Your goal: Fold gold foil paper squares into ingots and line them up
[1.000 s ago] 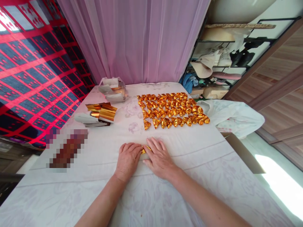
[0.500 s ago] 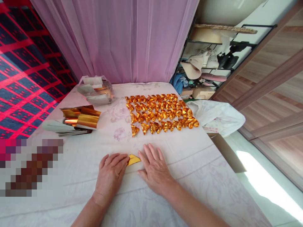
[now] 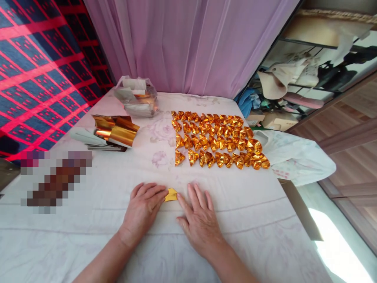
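A small folded piece of gold foil paper (image 3: 171, 195) lies flat on the table between my hands. My left hand (image 3: 144, 208) is closed over the paper's left end, fingers together and pressed down, so that end is hidden. Spread flat on the cloth, my right hand (image 3: 202, 220) is open, with its index fingertip at the paper's right end. Beyond the hands stand several rows of folded gold foil ingots (image 3: 218, 137).
A stack of gold foil sheets (image 3: 114, 131) lies at the left, with a clear plastic bag (image 3: 138, 98) of more sheets behind it. A pixelated patch covers something at far left. At the table's right edge are a white plastic bag (image 3: 303, 157) and a cardboard box (image 3: 303, 212).
The view has shifted, so the table's contents sit differently in frame. My right index finger now meets the paper's right end, which looks shorter and blunter. My left hand keeps its hold.
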A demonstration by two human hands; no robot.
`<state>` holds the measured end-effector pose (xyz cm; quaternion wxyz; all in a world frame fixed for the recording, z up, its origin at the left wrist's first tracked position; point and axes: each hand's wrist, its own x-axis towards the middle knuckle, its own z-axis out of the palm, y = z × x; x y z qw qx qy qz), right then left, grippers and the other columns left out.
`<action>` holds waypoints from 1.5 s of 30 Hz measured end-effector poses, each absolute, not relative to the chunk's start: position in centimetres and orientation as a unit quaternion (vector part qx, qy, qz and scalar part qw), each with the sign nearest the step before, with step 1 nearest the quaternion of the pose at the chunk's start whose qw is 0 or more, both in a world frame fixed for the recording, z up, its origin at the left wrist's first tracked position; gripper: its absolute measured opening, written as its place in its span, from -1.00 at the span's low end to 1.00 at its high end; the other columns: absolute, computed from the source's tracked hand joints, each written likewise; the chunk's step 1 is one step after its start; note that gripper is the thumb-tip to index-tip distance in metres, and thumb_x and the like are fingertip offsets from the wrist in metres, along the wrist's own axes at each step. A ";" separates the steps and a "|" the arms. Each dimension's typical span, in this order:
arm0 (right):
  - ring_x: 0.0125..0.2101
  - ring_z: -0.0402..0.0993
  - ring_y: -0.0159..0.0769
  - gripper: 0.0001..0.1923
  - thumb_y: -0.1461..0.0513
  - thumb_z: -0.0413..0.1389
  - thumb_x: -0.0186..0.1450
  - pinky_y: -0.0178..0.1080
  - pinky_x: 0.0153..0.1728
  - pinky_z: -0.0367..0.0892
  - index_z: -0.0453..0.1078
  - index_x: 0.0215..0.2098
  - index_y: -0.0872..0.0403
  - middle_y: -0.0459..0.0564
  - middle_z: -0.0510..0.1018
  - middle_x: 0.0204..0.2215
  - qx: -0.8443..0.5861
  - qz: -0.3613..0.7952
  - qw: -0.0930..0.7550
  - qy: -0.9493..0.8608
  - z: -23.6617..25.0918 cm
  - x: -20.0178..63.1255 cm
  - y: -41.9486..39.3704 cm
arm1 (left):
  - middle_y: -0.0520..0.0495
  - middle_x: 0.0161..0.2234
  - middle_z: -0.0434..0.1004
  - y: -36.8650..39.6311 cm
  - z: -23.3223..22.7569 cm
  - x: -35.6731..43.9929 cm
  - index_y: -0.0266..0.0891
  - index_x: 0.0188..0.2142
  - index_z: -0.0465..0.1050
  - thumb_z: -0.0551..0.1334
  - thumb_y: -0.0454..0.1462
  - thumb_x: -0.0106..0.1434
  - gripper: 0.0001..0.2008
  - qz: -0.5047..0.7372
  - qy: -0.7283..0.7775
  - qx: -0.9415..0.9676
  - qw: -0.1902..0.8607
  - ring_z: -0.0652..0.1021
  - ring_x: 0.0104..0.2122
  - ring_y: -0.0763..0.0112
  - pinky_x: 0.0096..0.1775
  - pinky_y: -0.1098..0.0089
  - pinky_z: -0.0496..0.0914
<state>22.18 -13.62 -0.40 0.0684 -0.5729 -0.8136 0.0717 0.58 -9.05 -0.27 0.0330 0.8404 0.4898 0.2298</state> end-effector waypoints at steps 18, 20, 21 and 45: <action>0.36 -0.07 0.08 -0.46 0.04 0.06 0.39 0.20 0.23 -0.02 0.22 0.31 -0.11 0.19 0.06 0.38 -0.608 0.037 0.086 -0.788 -0.3 21.2 -14.2 | -0.03 0.15 0.49 -12.4 0.3 1.7 -0.07 0.13 0.44 0.10 -0.09 0.40 -0.63 0.172 0.449 0.877 -0.005 0.36 0.22 0.13 0.27 -0.01 0.08; 0.36 -0.08 0.07 -0.47 0.05 0.07 0.38 0.19 0.24 -0.02 0.24 0.30 -0.11 0.17 0.07 0.38 -0.609 0.032 0.088 -0.787 -0.3 21.2 -14.2 | -0.04 0.17 0.47 -12.6 0.0 2.1 -0.08 0.19 0.37 0.07 -0.01 0.40 -0.54 0.169 0.449 0.877 -0.012 0.32 0.25 0.13 0.29 -0.01 0.04; 0.37 -0.08 0.06 -0.47 0.05 0.07 0.38 0.18 0.24 -0.02 0.25 0.29 -0.11 0.16 0.08 0.38 -0.609 0.029 0.089 -0.787 -0.3 21.2 -14.2 | -0.05 0.18 0.46 -12.6 -0.1 2.1 -0.08 0.22 0.34 0.06 0.01 0.40 -0.52 0.166 0.448 0.879 -0.017 0.31 0.26 0.13 0.29 -0.02 0.02; 0.34 -0.04 0.09 -0.50 0.02 0.08 0.37 0.21 0.19 0.05 0.29 0.26 -0.16 0.14 0.16 0.34 -0.611 0.025 0.127 -0.781 -0.4 21.1 -14.2 | -0.15 -0.08 0.56 -10.6 1.5 2.3 -0.18 0.14 0.41 0.09 -0.09 0.41 -0.60 0.147 0.472 0.869 0.004 0.48 -0.04 0.15 0.17 0.02 0.17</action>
